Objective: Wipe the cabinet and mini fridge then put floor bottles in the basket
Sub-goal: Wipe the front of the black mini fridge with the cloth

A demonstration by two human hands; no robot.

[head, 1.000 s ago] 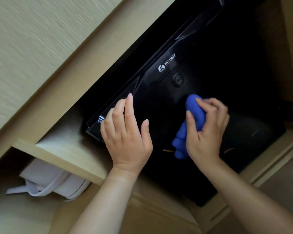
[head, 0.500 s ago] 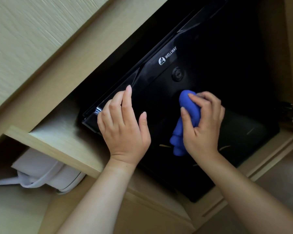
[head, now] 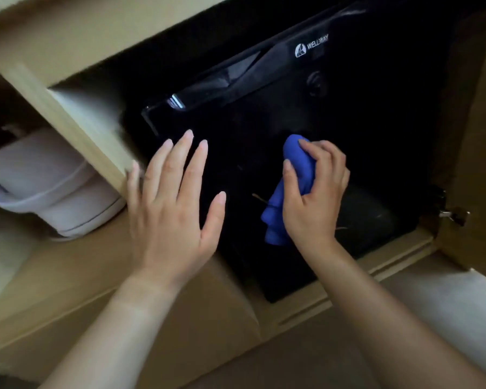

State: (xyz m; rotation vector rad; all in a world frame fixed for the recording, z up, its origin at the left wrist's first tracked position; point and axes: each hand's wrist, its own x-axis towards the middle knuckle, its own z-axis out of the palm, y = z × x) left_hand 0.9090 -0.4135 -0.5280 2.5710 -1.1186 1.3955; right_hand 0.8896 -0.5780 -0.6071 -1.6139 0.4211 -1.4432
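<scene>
the task seems to be in its first part: wiping of the mini fridge (head: 362, 130) is in hand, and no floor bottles and no basket are in view, so i judge that this part is all left to do. if the cabinet (head: 76, 127) is already wiped, the picture does not tell. from the left, a white kettle-like thing (head: 56, 192) sits in the low compartment beside the cabinet's wooden divider. next, the left hand (head: 174, 209) is open, fingers straight and spread, over the left edge of the black fridge door; whether it touches the door i cannot tell. to its right the blue cloth (head: 289, 189) is bunched against the door, well below the logo (head: 310, 47), and the right hand (head: 320, 197) grips it, fingers and thumb curled around it. a metal hinge (head: 449, 213) shows at the far right.
</scene>
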